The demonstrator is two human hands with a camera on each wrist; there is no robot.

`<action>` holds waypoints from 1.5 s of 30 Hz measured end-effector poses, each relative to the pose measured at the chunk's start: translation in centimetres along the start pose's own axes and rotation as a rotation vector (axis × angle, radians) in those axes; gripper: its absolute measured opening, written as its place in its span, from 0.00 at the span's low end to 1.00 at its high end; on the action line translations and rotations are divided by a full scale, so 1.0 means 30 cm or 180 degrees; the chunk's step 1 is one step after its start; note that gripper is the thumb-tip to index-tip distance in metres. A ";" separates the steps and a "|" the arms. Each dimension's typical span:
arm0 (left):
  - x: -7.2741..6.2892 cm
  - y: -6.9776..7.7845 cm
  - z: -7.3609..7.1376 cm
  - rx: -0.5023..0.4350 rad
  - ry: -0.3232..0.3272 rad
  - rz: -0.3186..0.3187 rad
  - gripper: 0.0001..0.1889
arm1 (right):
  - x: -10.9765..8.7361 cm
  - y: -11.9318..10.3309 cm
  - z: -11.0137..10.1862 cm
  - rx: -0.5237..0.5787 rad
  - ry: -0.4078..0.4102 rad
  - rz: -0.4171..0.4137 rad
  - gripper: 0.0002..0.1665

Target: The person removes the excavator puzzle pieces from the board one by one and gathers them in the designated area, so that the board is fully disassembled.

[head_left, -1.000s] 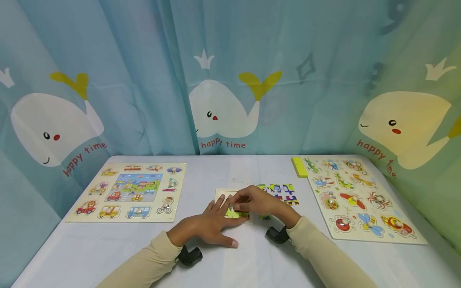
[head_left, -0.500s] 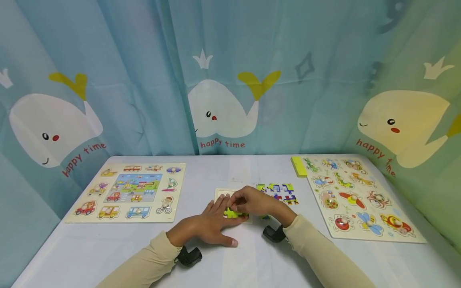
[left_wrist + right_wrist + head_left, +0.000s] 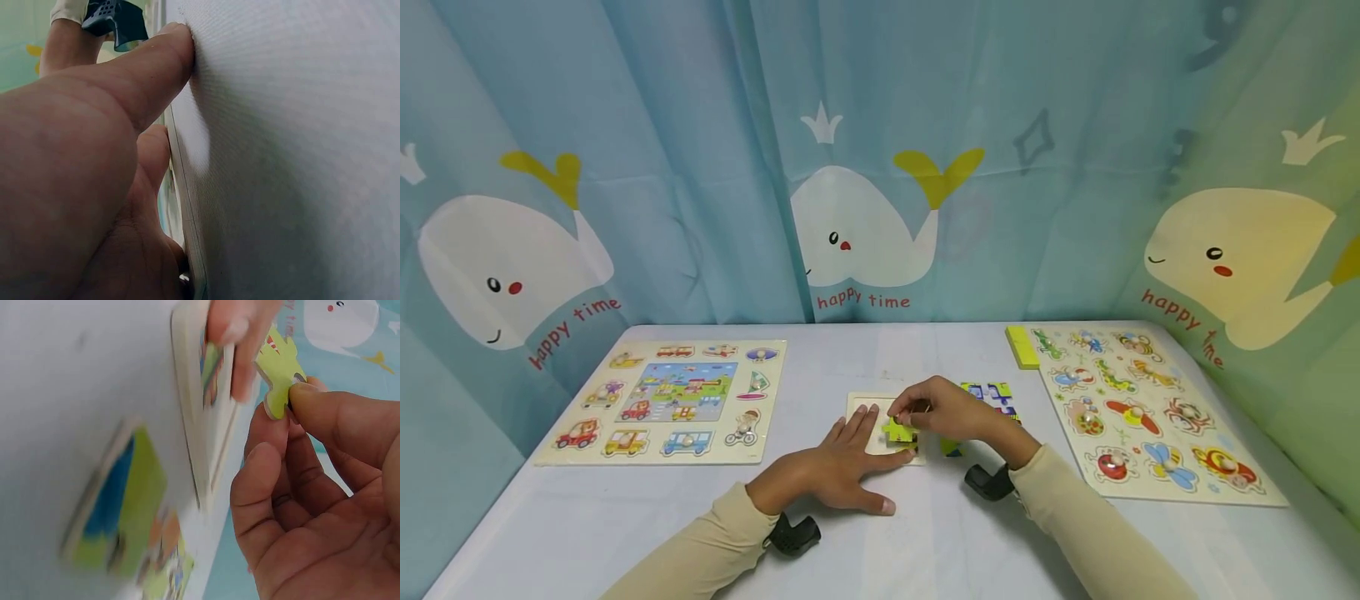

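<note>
My right hand (image 3: 951,410) pinches a yellow-green jigsaw piece (image 3: 897,431) between thumb and fingertips, over the small wooden puzzle tray (image 3: 868,397). In the right wrist view the held jigsaw piece (image 3: 279,369) is tilted and shows a little red-and-white print. My left hand (image 3: 850,468) lies with fingers spread across the tray's left side, its thumb out on the table. Under the left index fingertip, another printed piece (image 3: 211,375) lies in the tray. The left wrist view shows mostly the left thumb (image 3: 156,65) against the white tabletop.
Loose jigsaw pieces (image 3: 997,392) lie right of the tray, partly behind my right hand; a green-and-blue piece (image 3: 951,448) lies nearer. A vehicle peg board (image 3: 700,454) sits left, an insect peg board (image 3: 1150,492) right, beside a yellow block (image 3: 1022,348). Whale-print curtain (image 3: 880,83) stands behind.
My right hand has moved up and to the right, lifting the yellow-green jigsaw piece from where it lay in the tray. The left hand stays in place.
</note>
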State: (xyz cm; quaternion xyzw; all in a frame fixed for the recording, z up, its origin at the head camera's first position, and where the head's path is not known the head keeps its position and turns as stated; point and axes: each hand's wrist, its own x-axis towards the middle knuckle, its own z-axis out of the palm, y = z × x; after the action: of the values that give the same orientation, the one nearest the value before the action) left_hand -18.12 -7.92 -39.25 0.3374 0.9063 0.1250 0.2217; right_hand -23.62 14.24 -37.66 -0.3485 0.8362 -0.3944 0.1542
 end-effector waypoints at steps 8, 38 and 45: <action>0.002 -0.001 0.005 0.0009 0.0018 -0.0006 0.37 | -0.055 0.042 -0.054 0.0106 0.0076 0.0202 0.09; -0.001 -0.008 0.008 -0.0045 0.0073 -0.0019 0.36 | -0.211 0.124 -0.190 -0.0021 0.0056 0.0400 0.07; 0.002 -0.012 0.009 -0.0036 0.0053 0.0043 0.36 | -0.239 0.131 -0.202 0.0032 -0.0033 0.0461 0.07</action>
State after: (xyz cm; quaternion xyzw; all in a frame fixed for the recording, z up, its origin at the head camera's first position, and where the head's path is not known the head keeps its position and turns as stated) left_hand -18.22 -8.13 -39.63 0.3412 0.9051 0.1344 0.2151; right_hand -23.56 24.39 -36.92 -0.2883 0.8564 -0.3845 0.1885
